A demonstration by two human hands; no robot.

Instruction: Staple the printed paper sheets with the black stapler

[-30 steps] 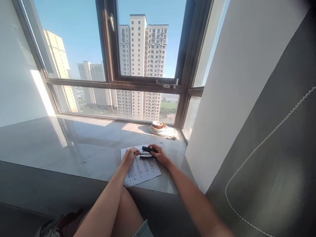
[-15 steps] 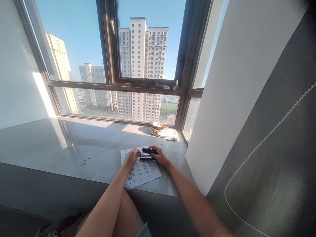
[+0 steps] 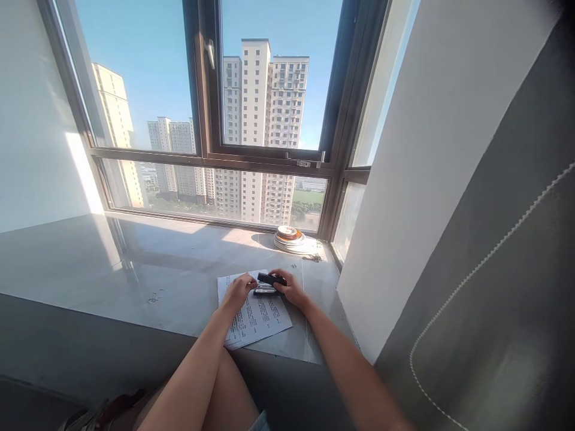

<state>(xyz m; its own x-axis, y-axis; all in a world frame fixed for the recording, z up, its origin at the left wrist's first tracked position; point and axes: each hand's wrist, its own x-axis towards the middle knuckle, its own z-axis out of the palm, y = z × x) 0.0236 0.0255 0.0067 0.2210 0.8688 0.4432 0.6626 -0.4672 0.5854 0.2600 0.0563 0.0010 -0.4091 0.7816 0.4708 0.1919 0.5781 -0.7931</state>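
A black stapler [image 3: 268, 284] lies on printed white sheets of paper [image 3: 257, 314] on a grey window ledge [image 3: 148, 269]. My right hand [image 3: 291, 288] is curled around the stapler's right end and top. My left hand [image 3: 238, 289] rests on the paper at the stapler's left end, its fingers bent and touching the stapler's front. The stapler's jaws look slightly apart, with a metal strip showing between them.
A stack of round flat tins [image 3: 290, 238] stands at the back right of the ledge, near the window frame [image 3: 206, 155]. A white wall [image 3: 417, 167] rises on the right. A grey padded surface [image 3: 503, 311] fills the near right. My bare knee [image 3: 224, 389] is below the ledge.
Both hands stay on the stapler and paper. The stapler's top has come down a little. The view has shifted slightly.
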